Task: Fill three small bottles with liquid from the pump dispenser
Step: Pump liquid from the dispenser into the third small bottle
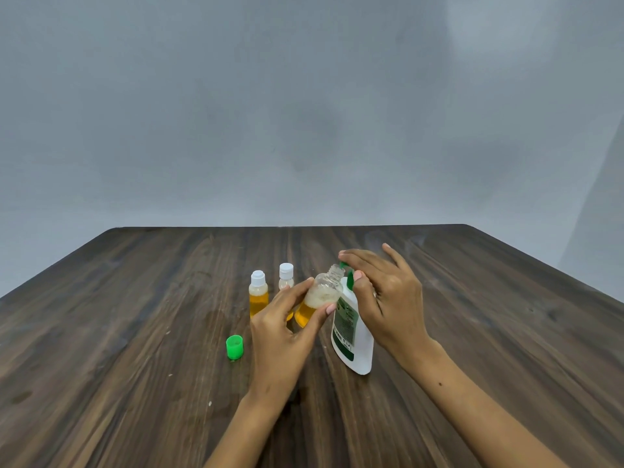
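Observation:
My left hand (pixel 287 327) grips an uncapped clear small bottle (pixel 320 297), tilted to the right, with amber liquid and foam inside. Its mouth sits at the green nozzle (pixel 344 265) of the white pump dispenser (pixel 354 332). My right hand (pixel 385 295) rests on top of the green pump head, fingers laid over it, thumb beside the neck. Two capped small bottles stand behind: one with amber liquid (pixel 259 295) and one (pixel 286 278) partly hidden by my left hand.
A loose green cap (pixel 234 347) lies on the dark wooden table (pixel 135 332) left of my left hand. A grey wall rises behind the table's far edge.

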